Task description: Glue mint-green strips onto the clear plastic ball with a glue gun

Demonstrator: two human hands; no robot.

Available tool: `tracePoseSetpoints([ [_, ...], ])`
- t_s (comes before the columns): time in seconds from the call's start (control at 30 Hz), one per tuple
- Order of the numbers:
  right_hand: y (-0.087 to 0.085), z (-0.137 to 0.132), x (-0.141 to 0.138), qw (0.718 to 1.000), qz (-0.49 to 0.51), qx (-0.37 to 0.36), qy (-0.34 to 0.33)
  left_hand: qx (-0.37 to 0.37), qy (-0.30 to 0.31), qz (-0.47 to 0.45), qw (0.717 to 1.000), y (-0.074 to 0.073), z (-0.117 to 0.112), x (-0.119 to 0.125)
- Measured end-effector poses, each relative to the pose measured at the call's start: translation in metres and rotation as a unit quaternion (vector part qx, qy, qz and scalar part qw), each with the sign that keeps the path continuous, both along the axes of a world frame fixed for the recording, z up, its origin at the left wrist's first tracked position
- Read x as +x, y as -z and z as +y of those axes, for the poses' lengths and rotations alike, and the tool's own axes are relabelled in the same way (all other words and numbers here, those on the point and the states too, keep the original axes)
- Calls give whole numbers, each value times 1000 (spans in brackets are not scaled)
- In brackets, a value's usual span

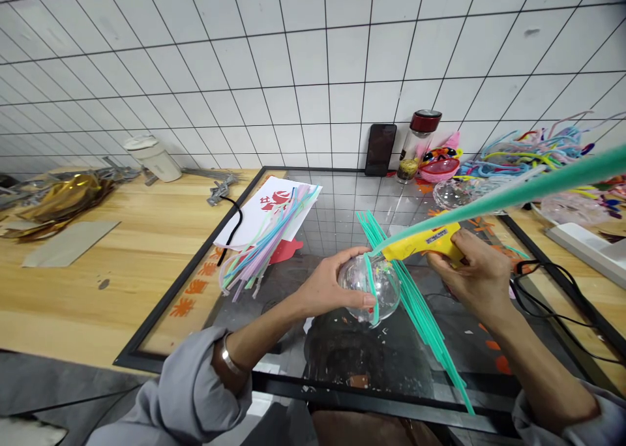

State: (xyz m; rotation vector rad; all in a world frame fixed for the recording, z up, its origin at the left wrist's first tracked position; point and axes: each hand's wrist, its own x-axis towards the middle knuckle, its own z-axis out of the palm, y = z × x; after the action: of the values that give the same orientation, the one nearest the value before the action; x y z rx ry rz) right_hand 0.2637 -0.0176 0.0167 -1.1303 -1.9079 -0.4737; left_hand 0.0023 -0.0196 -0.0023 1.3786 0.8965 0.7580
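My left hand (pixel 332 283) grips a clear plastic ball (pixel 388 293) from its left side, thumb in front. A green pipe cleaner (pixel 489 203) lies down over the ball's face under my thumb; its long free end sweeps up past the right edge of view. In my right hand (pixel 479 273) is a yellow glue gun (pixel 420 242), its nozzle at the top of the ball, touching or very close to the pipe cleaner. Beneath and right of the ball, a bundle of green pipe cleaners (pixel 428 325) lies slanted on the glass tabletop.
Pastel pipe cleaners (pixel 274 237) lie on white paper (pixel 249 205) at left. A phone (pixel 380 149) and a bottle (pixel 418 147) stand by the tiled wall. Tangled pipe cleaners (pixel 533 152) and a black cable (pixel 552 302) occupy the right; a white cup (pixel 154 159) leans at far left.
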Motion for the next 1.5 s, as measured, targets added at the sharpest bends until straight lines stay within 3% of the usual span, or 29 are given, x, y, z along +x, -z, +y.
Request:
tracePoseSetpoints([
  [1.5, -3, 0, 2, 999, -28, 26, -3, 18, 18, -13, 1000, 8, 2, -2],
])
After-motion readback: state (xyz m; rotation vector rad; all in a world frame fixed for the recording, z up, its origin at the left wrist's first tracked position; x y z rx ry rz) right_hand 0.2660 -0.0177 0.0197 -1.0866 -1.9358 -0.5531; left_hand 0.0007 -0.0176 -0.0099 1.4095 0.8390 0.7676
